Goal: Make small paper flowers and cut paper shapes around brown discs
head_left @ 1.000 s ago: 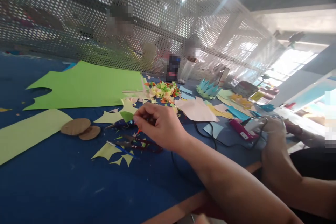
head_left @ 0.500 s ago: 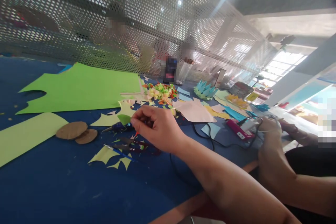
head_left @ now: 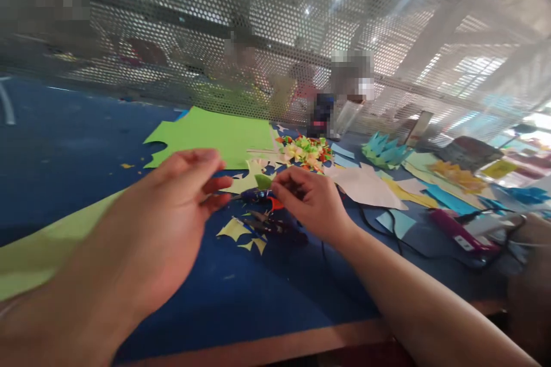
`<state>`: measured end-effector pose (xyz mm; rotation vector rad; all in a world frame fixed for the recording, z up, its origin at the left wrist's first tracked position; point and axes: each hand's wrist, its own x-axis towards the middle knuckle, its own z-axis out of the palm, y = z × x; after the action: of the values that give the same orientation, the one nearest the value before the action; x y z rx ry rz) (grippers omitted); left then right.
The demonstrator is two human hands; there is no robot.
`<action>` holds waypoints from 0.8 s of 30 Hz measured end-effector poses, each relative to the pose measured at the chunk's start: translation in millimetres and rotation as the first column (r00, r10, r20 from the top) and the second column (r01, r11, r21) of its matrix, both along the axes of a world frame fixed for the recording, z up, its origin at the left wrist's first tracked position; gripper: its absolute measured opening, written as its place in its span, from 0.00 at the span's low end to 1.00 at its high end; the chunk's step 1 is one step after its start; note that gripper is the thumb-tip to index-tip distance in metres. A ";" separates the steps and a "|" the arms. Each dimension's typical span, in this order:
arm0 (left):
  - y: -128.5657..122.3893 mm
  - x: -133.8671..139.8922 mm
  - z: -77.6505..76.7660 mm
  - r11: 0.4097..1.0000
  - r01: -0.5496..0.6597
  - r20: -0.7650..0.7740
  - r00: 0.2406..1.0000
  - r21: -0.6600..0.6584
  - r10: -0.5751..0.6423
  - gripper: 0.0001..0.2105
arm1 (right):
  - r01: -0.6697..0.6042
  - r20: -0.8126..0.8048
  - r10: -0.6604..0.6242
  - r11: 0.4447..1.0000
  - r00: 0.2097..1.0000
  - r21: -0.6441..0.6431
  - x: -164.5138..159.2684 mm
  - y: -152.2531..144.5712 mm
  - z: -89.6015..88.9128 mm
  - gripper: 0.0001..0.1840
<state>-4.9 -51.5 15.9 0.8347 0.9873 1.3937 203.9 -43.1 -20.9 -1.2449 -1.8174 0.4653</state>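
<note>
My right hand [head_left: 314,200] pinches a small green paper leaf [head_left: 263,182] between thumb and fingertips. Just below it lies a dark blue glue gun [head_left: 253,195] with an orange trigger [head_left: 275,203]. My left hand [head_left: 172,223] is raised at the left, fingers loosely bent and apart, with nothing visible in them; its fingertips point toward the leaf. Dark-handled scissors [head_left: 279,228] rest on the blue tabletop under my right hand, beside pale yellow paper offcuts [head_left: 233,229]. The cardboard discs are hidden, apparently behind my left hand.
A large green sheet [head_left: 228,132] lies at the back, a pale green strip [head_left: 55,241] at left. Small folded paper flowers [head_left: 306,150] are heaped behind my right hand. Rightward are a pink sheet [head_left: 370,186], a blue paper crown [head_left: 383,150], a magenta power strip [head_left: 462,232] and black cable.
My left hand has come in from the right side to the left of the leaf. My right hand still pinches the leaf. The view has turned left, so the table items appear farther right.
</note>
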 end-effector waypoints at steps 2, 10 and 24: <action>5.4 18.5 3.7 0.997 0.056 -0.029 0.998 -0.062 -0.058 0.09 | 0.026 0.012 -0.027 0.999 1.000 0.018 -0.3 -1.4 0.5 0.06; 17.3 41.7 -27.7 0.951 0.296 0.071 0.954 -0.090 -0.291 0.10 | 0.065 0.195 -0.103 0.979 0.975 0.193 -0.4 -3.4 0.6 0.07; 23.2 33.3 -30.8 0.970 0.236 0.151 0.963 -0.055 -0.225 0.09 | 0.027 0.316 -0.132 0.949 0.940 0.315 -9.3 -3.5 -4.1 0.06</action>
<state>28.4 -28.3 -14.9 0.7587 0.7978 1.1938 194.6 -46.6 -24.9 -1.2247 -2.0166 -0.0855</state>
